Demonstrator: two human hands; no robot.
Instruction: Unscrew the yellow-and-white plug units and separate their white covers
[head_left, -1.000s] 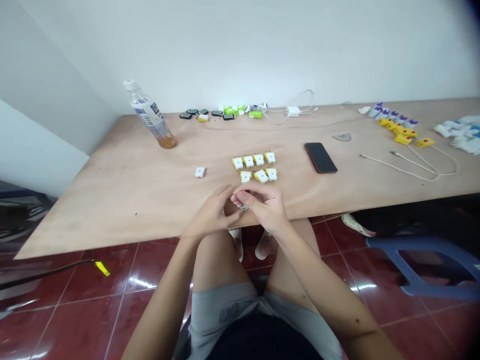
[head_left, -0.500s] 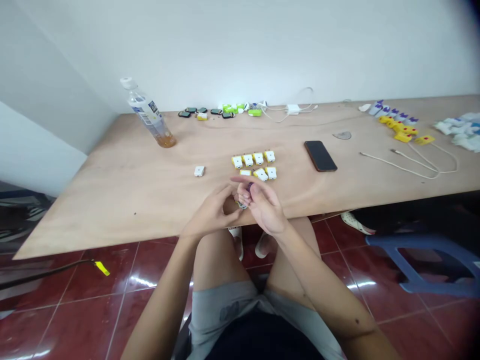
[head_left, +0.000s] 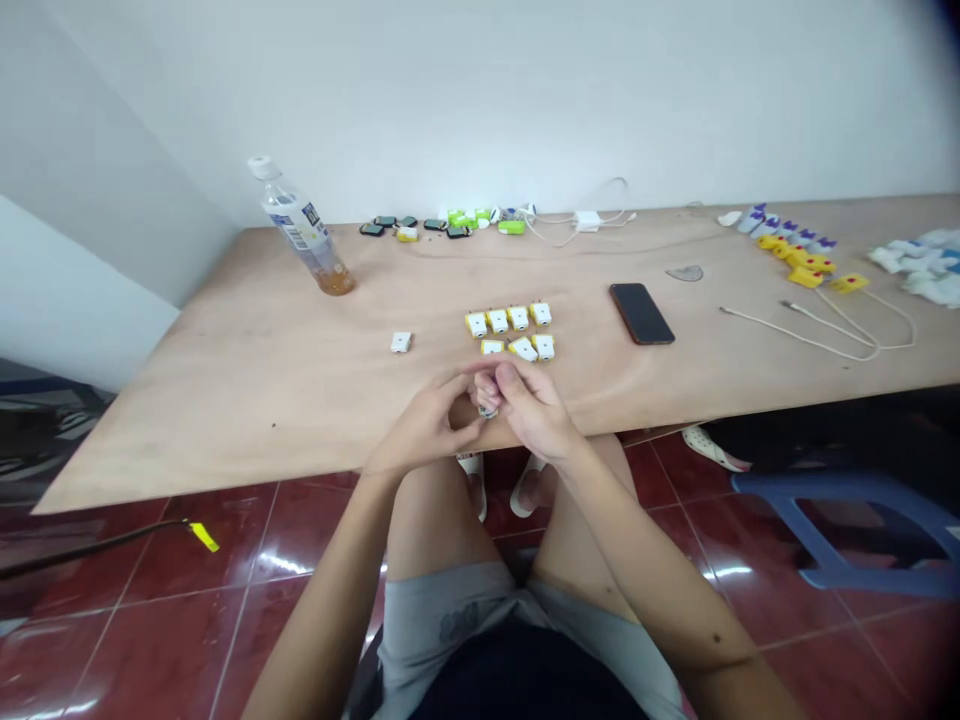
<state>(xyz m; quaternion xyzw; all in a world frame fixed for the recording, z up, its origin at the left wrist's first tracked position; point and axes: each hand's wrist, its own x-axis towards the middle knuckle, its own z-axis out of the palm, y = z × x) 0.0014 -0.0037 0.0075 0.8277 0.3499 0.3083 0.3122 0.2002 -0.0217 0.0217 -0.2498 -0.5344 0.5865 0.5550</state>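
Note:
My left hand (head_left: 429, 418) is at the table's front edge, its thumb and fingers curved around a gap. My right hand (head_left: 538, 408) meets it, with thumb and fingers pinched together. Between the fingertips shows a small part (head_left: 487, 411), pale with dark edges and mostly covered by the fingers. Its kind is too small to tell. Just beyond the hands stand two rows of small white-and-yellow blocks (head_left: 518, 319). A single white block (head_left: 401, 342) lies apart to their left.
A tilted-looking bottle (head_left: 307, 240) stands back left. A phone (head_left: 642, 313) lies right of the blocks. White cables (head_left: 802, 330), yellow pieces (head_left: 806, 268) and purple-tipped pieces (head_left: 780, 228) are farther right. Dark and green parts (head_left: 469, 217) line the wall. A blue stool (head_left: 847, 520) stands on the floor.
My right hand's fingers have curled in closer to the left hand. A purple bit that showed between the right fingers is now hidden. The blocks have stayed in place.

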